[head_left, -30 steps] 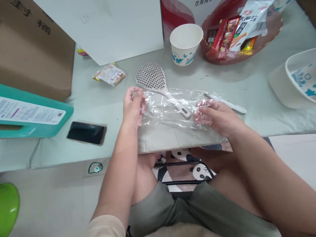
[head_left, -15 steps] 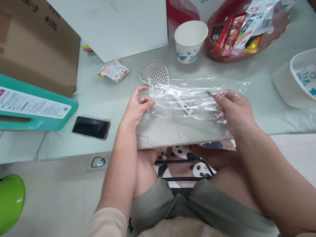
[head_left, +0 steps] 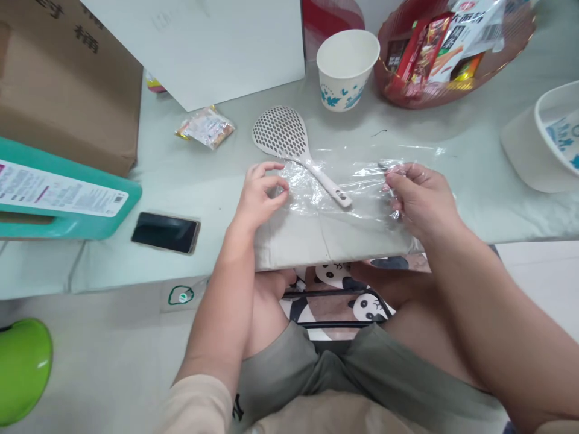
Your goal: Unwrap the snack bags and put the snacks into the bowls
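Clear plastic bag [head_left: 368,172] lay between your hands, long axis left to right, its right end pinched in your right hand's [head_left: 427,202] fingers, left end beside your left hand's [head_left: 257,199] curled fingers (grip indeterminate), overlapping the skimmer's [head_left: 281,134] handle

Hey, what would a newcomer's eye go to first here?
Probably the white skimmer, its head full of holes, at the table's middle. The shiny clear film in the right hand might come next. Then the red bowl of snacks, top right, and the teal case at left.
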A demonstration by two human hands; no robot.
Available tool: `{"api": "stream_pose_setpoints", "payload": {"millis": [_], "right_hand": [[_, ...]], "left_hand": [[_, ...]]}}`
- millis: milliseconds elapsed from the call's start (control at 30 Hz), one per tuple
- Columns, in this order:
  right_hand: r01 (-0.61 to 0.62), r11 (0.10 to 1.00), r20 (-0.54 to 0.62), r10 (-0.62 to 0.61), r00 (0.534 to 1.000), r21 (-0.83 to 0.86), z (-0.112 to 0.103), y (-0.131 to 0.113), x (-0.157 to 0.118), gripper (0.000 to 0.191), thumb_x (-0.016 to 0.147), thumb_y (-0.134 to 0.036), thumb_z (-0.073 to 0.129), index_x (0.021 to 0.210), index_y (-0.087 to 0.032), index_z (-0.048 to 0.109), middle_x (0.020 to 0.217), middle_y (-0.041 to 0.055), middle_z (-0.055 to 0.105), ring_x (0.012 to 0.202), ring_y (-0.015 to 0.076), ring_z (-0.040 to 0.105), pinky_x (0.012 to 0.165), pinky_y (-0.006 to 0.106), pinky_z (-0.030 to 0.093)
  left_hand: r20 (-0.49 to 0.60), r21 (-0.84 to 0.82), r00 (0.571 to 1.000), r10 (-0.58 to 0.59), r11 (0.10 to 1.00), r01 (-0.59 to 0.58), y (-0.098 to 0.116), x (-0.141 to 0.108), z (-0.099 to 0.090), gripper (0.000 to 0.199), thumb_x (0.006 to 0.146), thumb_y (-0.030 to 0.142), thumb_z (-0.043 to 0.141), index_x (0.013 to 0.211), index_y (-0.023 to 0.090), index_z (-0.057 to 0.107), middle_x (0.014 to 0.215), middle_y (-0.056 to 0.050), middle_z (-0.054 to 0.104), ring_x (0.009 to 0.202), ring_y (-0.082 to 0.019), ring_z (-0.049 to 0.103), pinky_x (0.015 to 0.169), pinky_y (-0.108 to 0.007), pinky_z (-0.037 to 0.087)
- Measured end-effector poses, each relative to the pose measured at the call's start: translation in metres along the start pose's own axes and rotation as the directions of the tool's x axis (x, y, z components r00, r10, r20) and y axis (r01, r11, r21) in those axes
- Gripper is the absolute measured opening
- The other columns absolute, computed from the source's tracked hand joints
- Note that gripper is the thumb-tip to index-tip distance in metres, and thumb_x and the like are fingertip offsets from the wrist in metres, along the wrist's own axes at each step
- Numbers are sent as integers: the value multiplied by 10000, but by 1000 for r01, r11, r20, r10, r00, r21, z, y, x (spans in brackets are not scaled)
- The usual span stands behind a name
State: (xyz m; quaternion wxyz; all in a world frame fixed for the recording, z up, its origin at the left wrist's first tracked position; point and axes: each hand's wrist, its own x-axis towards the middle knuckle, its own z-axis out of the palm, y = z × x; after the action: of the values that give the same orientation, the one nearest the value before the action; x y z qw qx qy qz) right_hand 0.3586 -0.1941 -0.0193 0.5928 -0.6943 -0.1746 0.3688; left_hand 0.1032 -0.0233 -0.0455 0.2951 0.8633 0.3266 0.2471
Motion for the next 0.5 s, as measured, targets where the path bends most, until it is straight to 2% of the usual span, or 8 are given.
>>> {"api": "stream_pose_setpoints", "payload": {"millis": [100, 167, 233, 300, 367, 500], "right_hand": [[-1, 1000, -13, 1, 1000, -19, 0, 0, 1, 138, 779, -217, 731, 725, -233, 604, 648, -35, 589, 408, 64, 364, 398, 246, 228], [-1, 1000, -14, 1, 1000, -26, 0, 1, 1, 135, 781, -219, 728, 725, -235, 606, 641, -35, 581, 411, 68, 368, 404, 253, 235], [11, 999, -6, -11, 1000, -33, 1, 1, 0, 142, 782, -235, 737, 732, -236, 605, 647, -35, 581, 416, 70, 376, 411, 256, 248], [16, 999, -1, -16, 1000, -28, 1, 1, 0, 164, 777, -258, 752, 731, -237, 596, 653, -35, 581, 419, 71, 377, 412, 256, 256], [18, 1000, -1, -18, 1000, -13, 0, 1, 0, 187, 766, -282, 767, 720, -238, 591, 650, -38, 570, 421, 72, 377, 409, 255, 251], [42, 999, 6, -42, 999, -1, -6, 3, 5, 271, 737, -360, 833, 704, -250, 587, 627, -40, 538, 435, 83, 391, 400, 259, 243]], "left_hand": [[-15, -90, 1000, 23, 996, -24, 6, 1, -2, 177, 806, 112, 669, 915, 241, 724, 1198, -66, 754, 1278, -280, 639, 1172, -502, 464], [13, -89, 1000, 23, 996, -22, 7, 2, 0, 349, 776, 83, 652, 1076, 248, 722, 1240, -63, 754, 1344, -273, 613, 1183, -465, 454], [39, -41, 999, 17, 999, -15, 5, 4, 3, 493, 742, 55, 644, 1181, 269, 708, 1191, -53, 767, 1314, -271, 628, 1165, -448, 452], [32, 13, 999, 18, 1000, -18, 4, 6, 5, 484, 728, 53, 648, 1148, 281, 725, 1028, -35, 777, 1165, -267, 676, 1099, -448, 475], [19, 44, 1000, 19, 999, -20, 2, 7, 5, 357, 736, 75, 655, 1018, 270, 752, 881, -19, 747, 1008, -255, 681, 1012, -443, 497], [4, 56, 1000, 24, 998, -24, -1, 3, 0, 126, 776, 147, 679, 797, 241, 761, 796, -17, 720, 872, -225, 651, 910, -415, 510]]}}
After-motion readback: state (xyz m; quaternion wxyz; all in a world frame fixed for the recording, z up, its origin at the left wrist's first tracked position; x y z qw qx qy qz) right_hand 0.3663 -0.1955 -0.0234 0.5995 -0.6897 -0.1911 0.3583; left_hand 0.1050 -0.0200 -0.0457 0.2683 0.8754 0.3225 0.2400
